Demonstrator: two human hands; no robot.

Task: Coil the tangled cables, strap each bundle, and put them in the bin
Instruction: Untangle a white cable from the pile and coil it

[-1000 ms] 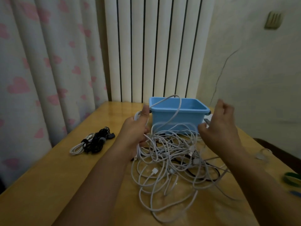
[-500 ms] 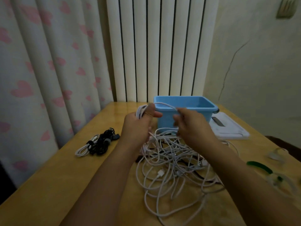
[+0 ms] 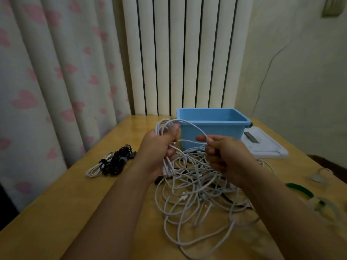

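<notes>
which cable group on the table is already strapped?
The small black and white bundle left of the hands, coiled with a grey strap round it. The big white tangle is loose.

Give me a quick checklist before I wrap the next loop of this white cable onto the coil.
1. Coil of white cable held in left hand: ok.
2. Right hand pinches the free strand: ok.
3. Strand free of the tangled pile: cannot tell.
4. Blue bin open: ok.
5. Strap within reach: green strap on the right: ok.
6. Strapped bundle in bin: not ok, on the table.
</notes>
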